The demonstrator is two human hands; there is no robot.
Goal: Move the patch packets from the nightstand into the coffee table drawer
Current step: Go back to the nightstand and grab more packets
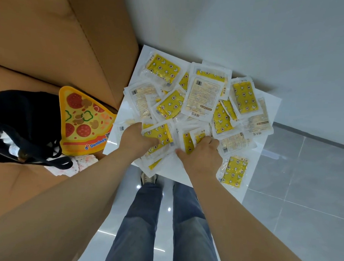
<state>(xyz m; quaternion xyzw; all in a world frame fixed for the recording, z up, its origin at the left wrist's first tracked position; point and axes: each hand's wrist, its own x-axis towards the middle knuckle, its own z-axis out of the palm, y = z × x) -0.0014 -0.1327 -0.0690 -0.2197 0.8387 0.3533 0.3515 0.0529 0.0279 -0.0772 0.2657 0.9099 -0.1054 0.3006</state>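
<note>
While the patch packets (pixel 198 104) lie in a loose, overlapping heap across the white bench (pixel 268 104), some yellow face up and some label side up, only the near edge of the heap is in hand. The left hand (pixel 136 141) grips a small bunch of packets (pixel 159 136) with its fingers (pixel 154 143) curled over them. The right hand (pixel 202 154), just beside it, pinches a neighbouring few, fingers (pixel 209 141) dug in on top and thumb beneath. The rest of the heap lies beyond both hands, away from the person and spread left to right, so either hand looks equally near it. One lone packet (pixel 234 170) sits by the near right corner, closer to the right hand. A tan sofa (pixel 52 46) carrying a pizza-slice cushion (pixel 83 118) and a black bag (pixel 20 119) stands to the left. The drawer is out of view, so I judge the carry not yet begun
</note>
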